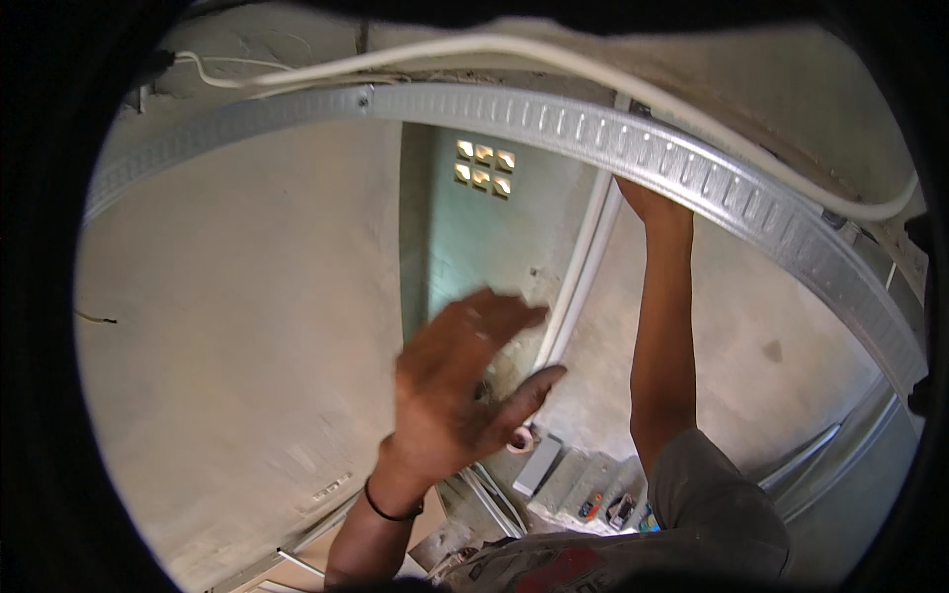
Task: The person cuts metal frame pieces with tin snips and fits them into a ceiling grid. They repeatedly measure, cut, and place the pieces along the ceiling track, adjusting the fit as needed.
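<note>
1. Metal channel [633, 148], a ribbed strip, runs overhead across the top of the view, just under the ceiling and a white cable [554, 54].
2. Right hand [641, 196] reaches up to the channel's lower edge; its fingers are hidden behind the strip, so I cannot tell its grip. If that hold is only partial, the strip could sag or slip.
3. Left hand [465, 381] hangs free below, fingers spread, holding nothing. With no second support, the long strip may twist.
4. The cable lies close above the channel; pushing the strip upward could pinch it.
5. Tools [608, 507] lie on the steps [573, 474] far below, so anything dropped could strike them.
</note>
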A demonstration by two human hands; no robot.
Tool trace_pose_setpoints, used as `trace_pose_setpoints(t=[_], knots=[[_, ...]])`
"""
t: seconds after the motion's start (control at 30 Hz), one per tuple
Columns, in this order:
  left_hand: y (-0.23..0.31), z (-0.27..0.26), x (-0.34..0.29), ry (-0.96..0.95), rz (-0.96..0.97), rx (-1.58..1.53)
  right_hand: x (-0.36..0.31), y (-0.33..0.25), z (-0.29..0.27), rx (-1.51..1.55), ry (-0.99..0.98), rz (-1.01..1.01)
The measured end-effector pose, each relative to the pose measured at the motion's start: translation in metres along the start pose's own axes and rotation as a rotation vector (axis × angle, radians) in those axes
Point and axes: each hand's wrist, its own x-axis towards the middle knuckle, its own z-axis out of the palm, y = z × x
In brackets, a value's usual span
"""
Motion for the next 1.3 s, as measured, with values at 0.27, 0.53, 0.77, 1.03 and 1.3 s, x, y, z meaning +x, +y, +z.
trace_pose_setpoints(t=[0.27, 0.53, 0.77, 1.03, 1.3], knots=[[0.008, -0.043, 0.115, 0.052, 0.55, 0.43, 0.015, -0.001, -0.017, -0.235, 0.604, 0.068], [0.003, -0.029, 0.128, -0.008, 0.406, 0.377, 0.032, -0.048, -0.04, 1.986, -0.031, 1.594], [-0.016, -0.032, 0.141, -0.015, 0.465, 0.416, 0.035, -0.073, -0.025, 2.139, -0.021, 1.64], [-0.037, -0.058, 0.149, 0.038, 0.454, 0.659, 0.046, -0.098, 0.01, 2.271, -0.108, 1.731], [-0.057, -0.084, 0.161, -0.048, 0.454, 0.859, 0.058, -0.123, 0.009, 1.963, -0.125, 1.574]])
